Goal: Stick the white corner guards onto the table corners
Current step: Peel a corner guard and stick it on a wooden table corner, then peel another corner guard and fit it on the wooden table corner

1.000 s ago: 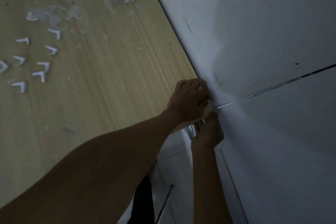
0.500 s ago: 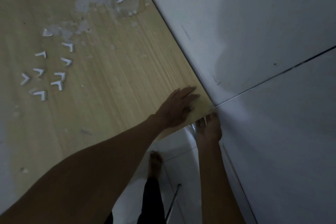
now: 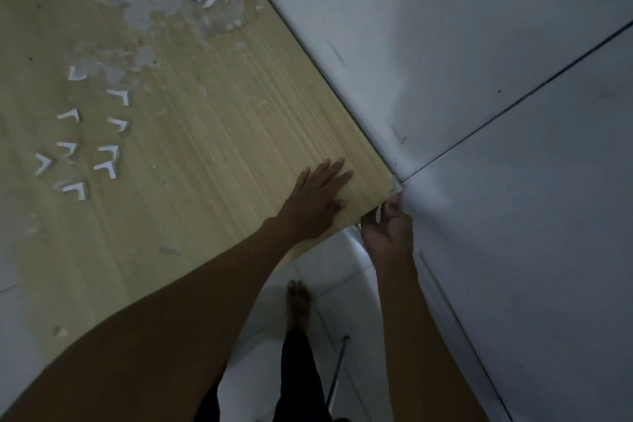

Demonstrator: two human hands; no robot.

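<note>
Nine loose white corner guards (image 3: 109, 170) on one table (image 3: 212, 120); two hands (image 3: 317, 197).

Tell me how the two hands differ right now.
The left hand lies flat, fingers spread, on the tabletop; the right hand is curled below the table's edge at the corner, pinching a small white piece. The left is empty. Both are bare.

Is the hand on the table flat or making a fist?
Flat. The left hand lies palm-down, fingers spread, on the light wooden table.
</note>
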